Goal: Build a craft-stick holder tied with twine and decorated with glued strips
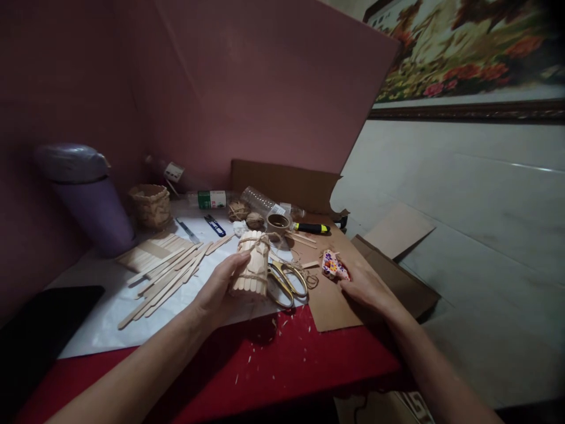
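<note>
My left hand (223, 282) is wrapped round a small cylinder of wooden sticks (252, 268), bound with twine near its top and lower down. On the right, over the cardboard (331, 309), my right hand (359, 285) has its fingers closed on a small floral-patterned object (333, 265) in white, purple and orange. Gold-handled scissors (286, 285) lie between the hands, their blades hidden behind the cylinder. Loose twine (312, 278) curls beside them. Many flat wooden sticks (168, 280) are fanned out on the white sheet to the left.
Behind stand a woven basket (151, 206), a purple tumbler (90, 200), plastic bottles (260, 201), twine balls (238, 210) and a tape roll (278, 224). Cutters (215, 225) and a yellow-black handle (312, 228) lie nearby. Shavings dot the red cloth (265, 365).
</note>
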The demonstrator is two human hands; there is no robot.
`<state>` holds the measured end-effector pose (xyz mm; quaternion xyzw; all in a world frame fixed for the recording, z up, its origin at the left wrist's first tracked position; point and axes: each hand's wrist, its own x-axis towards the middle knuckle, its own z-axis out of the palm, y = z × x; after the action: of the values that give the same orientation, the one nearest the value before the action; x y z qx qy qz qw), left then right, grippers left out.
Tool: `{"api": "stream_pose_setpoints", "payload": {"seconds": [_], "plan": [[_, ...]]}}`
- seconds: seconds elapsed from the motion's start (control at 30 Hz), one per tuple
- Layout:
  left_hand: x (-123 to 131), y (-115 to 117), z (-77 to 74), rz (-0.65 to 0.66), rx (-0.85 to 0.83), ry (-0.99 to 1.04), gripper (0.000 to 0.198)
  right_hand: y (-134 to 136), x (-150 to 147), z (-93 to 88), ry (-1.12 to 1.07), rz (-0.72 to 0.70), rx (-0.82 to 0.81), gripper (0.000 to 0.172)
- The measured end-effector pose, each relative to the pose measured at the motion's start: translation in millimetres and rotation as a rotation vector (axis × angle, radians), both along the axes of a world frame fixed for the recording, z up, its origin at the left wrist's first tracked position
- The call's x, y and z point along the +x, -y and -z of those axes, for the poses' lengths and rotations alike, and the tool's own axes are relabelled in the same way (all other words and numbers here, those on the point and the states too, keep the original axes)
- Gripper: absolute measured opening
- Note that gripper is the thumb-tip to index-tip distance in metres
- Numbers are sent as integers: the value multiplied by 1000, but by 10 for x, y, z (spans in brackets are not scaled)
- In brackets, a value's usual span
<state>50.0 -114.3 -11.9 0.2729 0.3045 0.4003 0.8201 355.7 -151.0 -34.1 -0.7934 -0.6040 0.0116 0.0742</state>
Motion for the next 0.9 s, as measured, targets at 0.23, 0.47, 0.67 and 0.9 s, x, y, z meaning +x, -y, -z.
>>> {"api": "stream_pose_setpoints", "payload": {"seconds": [0.23,0.47,0.67,0.9], "plan": [[15,-7,17,-33,36,-63,34,-40,-16,38,-94,-25,56,44],[24,-6,64,-27,42,-23,37,6,15,12,-406,23,216,25],[13,17,84,10,109,4,32,267,-333,-292,-1116,-7,246,32],[24,13,131,20,95,48,36,557,-945,-667,-1219,-248,-186,40]]}}
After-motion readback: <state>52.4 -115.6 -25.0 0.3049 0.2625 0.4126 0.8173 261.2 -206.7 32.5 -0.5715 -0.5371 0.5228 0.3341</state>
